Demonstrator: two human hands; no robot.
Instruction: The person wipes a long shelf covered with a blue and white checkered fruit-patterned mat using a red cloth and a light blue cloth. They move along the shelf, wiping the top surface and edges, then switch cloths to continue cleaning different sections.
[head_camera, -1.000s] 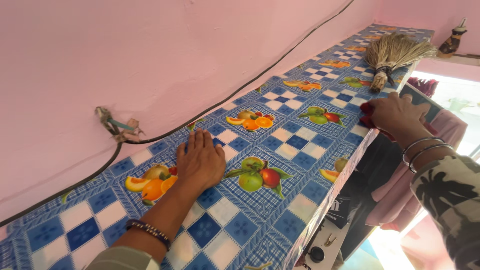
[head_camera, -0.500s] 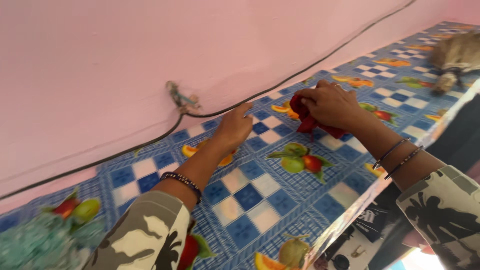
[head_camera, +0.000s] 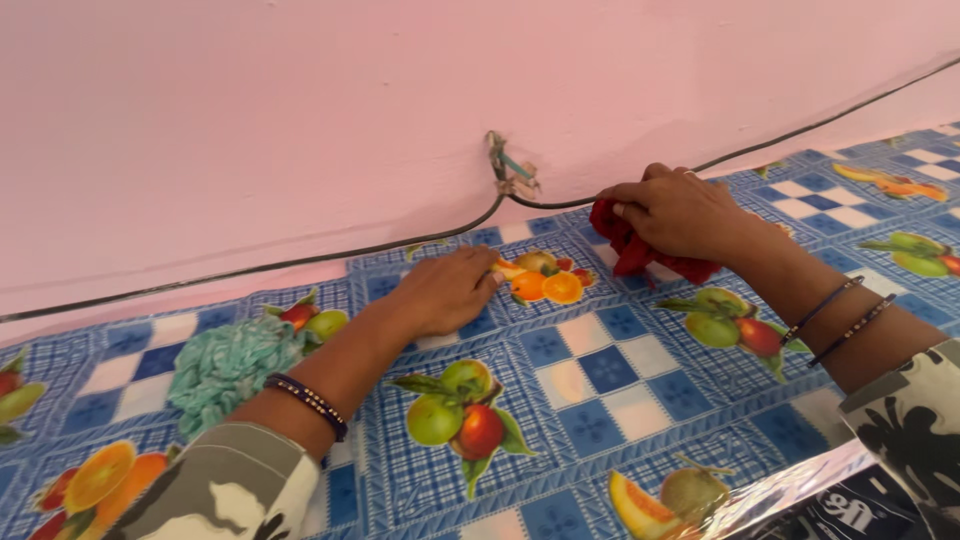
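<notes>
Two hands on the desk (head_camera: 600, 400), both the person's own, sleeves in a camouflage print at the bottom corners.

Nearest: desk edge runs bottom right, covered by a shiny oilcloth with blue-white checks and fruit prints. Clear plastic overhang at that edge.

Left forearm crosses the cloth from bottom left, dark beaded bracelet (head_camera: 308, 402) at the wrist. Just left of that arm sits a teal scrubber (head_camera: 232, 366), bunched and fluffy, lying on the desk, apart from the hand.

Left hand (head_camera: 445, 292): palm down, fingers together and flat, pressed on the cloth. Holds nothing. Fingertips touch the printed oranges.

Right forearm comes in from the right, two thin bangles (head_camera: 838, 318) on the wrist. Right hand (head_camera: 680, 212): fingers curled over a red rag (head_camera: 632, 246), gripping it and pushing it down on the desk. Rag is crumpled, mostly under the palm, red edges sticking out left and below. It sits near the back of the desk, just beside the wall.

Farthest: pink wall (head_camera: 300, 120). Black cable (head_camera: 300, 260) runs along it just above the desk, dips, then climbs to the right. Small clip or tie (head_camera: 508, 168) pins the cable to the wall, just left of the right hand, not touching it.
</notes>
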